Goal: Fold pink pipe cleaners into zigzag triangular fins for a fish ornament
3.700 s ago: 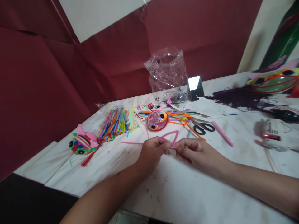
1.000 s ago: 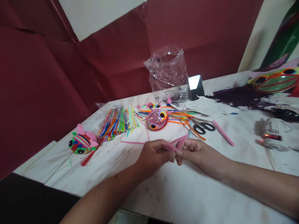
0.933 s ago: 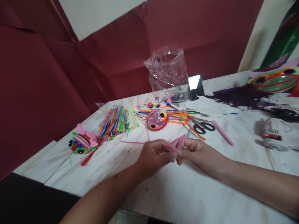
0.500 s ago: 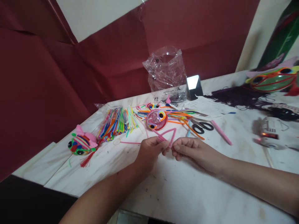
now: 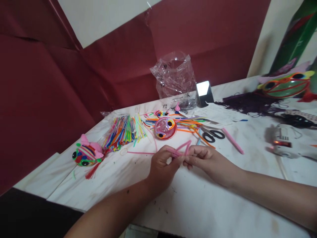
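Note:
A pink pipe cleaner (image 5: pixel 184 144), bent into a pointed loop, is pinched between my two hands over the table. My left hand (image 5: pixel 164 163) is closed on its left part, thumb pressed against the fingers. Close beside it, the fingertips of my right hand (image 5: pixel 201 158) grip the loop's lower right end. Just beyond the hands lies a round fish-like figure (image 5: pixel 165 129) with a pink body and two large eyes. A straight pink pipe cleaner (image 5: pixel 141 152) lies left of my left hand.
Bundled colourful pipe cleaners (image 5: pixel 121 134) and a finished fish figure (image 5: pixel 86 152) are at the left. Black-handled scissors (image 5: pixel 213 135), a pink stick (image 5: pixel 233 141) and a white glue gun (image 5: pixel 283 140) lie to the right. A phone (image 5: pixel 205 94) and clear bag (image 5: pixel 174 77) stand behind.
My hands have drawn closer together, the left moving slightly right. The pink loop has shifted right and tilted, looking narrower. The camera view has shifted slightly.

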